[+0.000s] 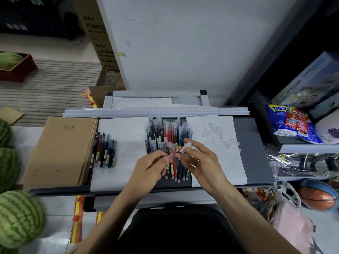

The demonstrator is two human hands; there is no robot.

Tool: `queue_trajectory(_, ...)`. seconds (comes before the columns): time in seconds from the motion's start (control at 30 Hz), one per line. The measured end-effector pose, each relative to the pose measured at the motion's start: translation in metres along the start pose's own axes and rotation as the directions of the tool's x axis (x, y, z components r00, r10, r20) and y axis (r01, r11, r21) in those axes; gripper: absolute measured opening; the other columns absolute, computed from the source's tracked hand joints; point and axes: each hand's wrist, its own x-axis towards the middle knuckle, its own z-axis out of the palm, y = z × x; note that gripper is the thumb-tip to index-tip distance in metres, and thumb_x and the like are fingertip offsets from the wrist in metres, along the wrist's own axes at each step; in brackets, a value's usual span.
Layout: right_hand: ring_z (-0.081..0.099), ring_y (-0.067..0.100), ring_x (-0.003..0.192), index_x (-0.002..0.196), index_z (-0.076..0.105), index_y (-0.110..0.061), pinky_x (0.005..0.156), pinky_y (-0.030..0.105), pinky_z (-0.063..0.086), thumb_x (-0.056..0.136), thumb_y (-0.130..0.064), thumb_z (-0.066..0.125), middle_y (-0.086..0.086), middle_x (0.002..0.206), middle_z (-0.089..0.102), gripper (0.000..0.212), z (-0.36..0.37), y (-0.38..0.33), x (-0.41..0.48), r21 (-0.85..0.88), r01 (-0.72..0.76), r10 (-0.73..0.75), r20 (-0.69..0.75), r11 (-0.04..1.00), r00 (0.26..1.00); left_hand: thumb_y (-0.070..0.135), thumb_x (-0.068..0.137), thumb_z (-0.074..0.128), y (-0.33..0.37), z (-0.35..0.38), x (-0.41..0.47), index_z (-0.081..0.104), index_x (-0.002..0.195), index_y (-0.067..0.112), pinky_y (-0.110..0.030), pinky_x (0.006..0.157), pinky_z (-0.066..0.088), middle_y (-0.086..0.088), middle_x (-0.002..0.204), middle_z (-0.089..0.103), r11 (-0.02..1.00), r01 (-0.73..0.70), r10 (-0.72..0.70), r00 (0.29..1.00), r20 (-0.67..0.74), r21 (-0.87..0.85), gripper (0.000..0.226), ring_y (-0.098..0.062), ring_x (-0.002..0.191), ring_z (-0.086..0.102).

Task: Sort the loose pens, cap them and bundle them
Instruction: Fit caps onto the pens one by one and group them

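Observation:
My left hand (pixel 151 166) pinches a red pen (pixel 172 154) with its tip pointing up and to the right. My right hand (pixel 200 159) pinches a clear cap (pixel 185 147) just off that tip; a small gap shows between tip and cap. Under both hands lies a pile of capped pens (pixel 167 136) in red, purple, blue and dark colours. A smaller row of uncapped pens (pixel 104 150) lies to the left. Several loose clear caps (pixel 226 138) lie on the white paper to the right.
A stack of brown notebooks (pixel 62 151) sits on the left of the grey tray table (pixel 255 149). Watermelons (pixel 18 217) crowd the left edge. Snack bags (pixel 291 121), a puzzle box and balls (pixel 317 195) fill the shelves on the right.

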Motion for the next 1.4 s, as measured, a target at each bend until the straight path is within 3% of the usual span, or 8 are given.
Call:
queue_trajectory(0.23, 0.077, 0.036, 0.098, 0.112, 0.076, -0.007, 0.079, 0.033, 0.063, 0.097, -0.010, 0.069, 0.022, 0.109, 0.076, 0.017, 0.011, -0.002, -0.010, 0.058, 0.032, -0.034, 0.043, 0.998, 0.998, 0.033, 0.101, 0.055, 0.008, 0.005, -0.009, 0.072, 0.089, 0.021, -0.035, 0.059, 0.035, 0.003, 0.066, 0.056, 0.998, -0.055, 0.055, 0.998, 0.015, 0.002, 0.025, -0.014, 0.060, 0.045)
queue_trajectory(0.4, 0.078, 0.034, 0.092, 0.114, 0.073, -0.007, 0.078, 0.034, 0.063, 0.098, -0.005, 0.066, 0.019, 0.101, 0.077, 0.017, 0.010, -0.008, -0.009, 0.030, 0.065, -0.067, 0.043, 0.997, 0.997, 0.027, 0.108, 0.054, 0.007, 0.004, -0.010, 0.074, 0.092, 0.027, -0.024, 0.059, 0.036, 0.004, 0.066, 0.055, 0.998, -0.056, 0.056, 0.998, 0.002, 0.027, 0.026, -0.009, 0.059, 0.046)
queue_trajectory(0.63, 0.077, 0.030, 0.088, 0.114, 0.073, -0.007, 0.084, 0.029, 0.060, 0.099, -0.003, 0.066, 0.016, 0.091, 0.078, 0.017, 0.011, -0.005, -0.012, -0.353, 0.302, -0.252, 0.181, 0.885, 0.951, 0.023, 0.110, 0.052, 0.006, 0.004, -0.007, 0.076, 0.093, 0.025, -0.031, 0.058, 0.034, 0.005, 0.065, 0.053, 0.998, -0.061, 0.061, 0.998, 0.004, 0.015, 0.029, -0.012, 0.059, 0.043)
queue_trajectory(0.8, 0.077, 0.024, 0.094, 0.117, 0.074, -0.007, 0.093, 0.030, 0.058, 0.100, -0.006, 0.066, 0.012, 0.095, 0.080, 0.019, 0.013, -0.003, -0.015, -0.406, 0.302, -0.252, 0.172, 0.863, 0.952, 0.023, 0.110, 0.051, 0.002, 0.004, -0.006, 0.078, 0.089, 0.019, -0.020, 0.046, 0.028, 0.001, 0.064, 0.048, 0.990, 0.033, -0.028, 0.999, 0.042, -0.138, 0.035, -0.009, 0.049, 0.033)
queue_trajectory(0.93, 0.075, 0.023, 0.102, 0.109, 0.079, -0.009, 0.112, 0.039, 0.049, 0.100, -0.012, 0.069, 0.011, 0.094, 0.081, 0.014, 0.015, -0.007, -0.015, -0.463, 0.303, -0.223, 0.220, 0.833, 0.950, 0.032, 0.104, 0.056, -0.002, 0.001, -0.009, 0.078, 0.088, 0.013, -0.018, 0.041, 0.021, -0.001, 0.064, 0.040, 0.872, 0.226, -0.155, 0.969, 0.192, -0.435, 0.033, -0.010, 0.047, 0.021)
queue_trajectory(1.13, 0.075, 0.019, 0.102, 0.104, 0.081, -0.026, 0.099, 0.029, 0.056, 0.099, -0.010, 0.069, 0.010, 0.097, 0.081, 0.020, 0.019, -0.010, -0.012, -0.500, 0.349, -0.222, 0.296, 0.793, 0.929, 0.030, 0.103, 0.057, -0.012, -0.011, -0.006, 0.076, 0.095, 0.011, -0.016, 0.035, 0.026, 0.005, 0.066, 0.040, 0.660, 0.427, -0.182, 0.889, 0.420, -0.618, 0.028, -0.004, 0.044, 0.024)
queue_trajectory(1.33, 0.077, 0.018, 0.101, 0.134, 0.067, -0.005, 0.100, 0.025, 0.054, 0.101, -0.010, 0.066, 0.005, 0.100, 0.081, 0.033, 0.015, 0.004, 0.001, -0.521, 0.253, -0.166, 0.208, 0.815, 0.964, 0.027, 0.105, 0.055, -0.029, -0.005, 0.003, 0.079, 0.105, 0.003, -0.018, 0.042, 0.031, -0.003, 0.073, 0.051, 0.725, 0.356, -0.177, 0.924, 0.339, -0.590, 0.034, -0.009, 0.050, 0.034)
queue_trajectory(1.4, 0.077, 0.020, 0.100, 0.140, 0.063, -0.009, 0.102, 0.029, 0.055, 0.102, -0.011, 0.064, 0.006, 0.100, 0.081, 0.038, 0.014, 0.013, 0.005, -0.538, 0.200, -0.135, 0.158, 0.819, 0.978, 0.030, 0.105, 0.059, -0.036, -0.005, 0.007, 0.078, 0.107, 0.002, -0.022, 0.049, 0.038, -0.005, 0.078, 0.057, 0.816, 0.312, -0.213, 0.945, 0.250, -0.486, 0.034, -0.014, 0.059, 0.045)
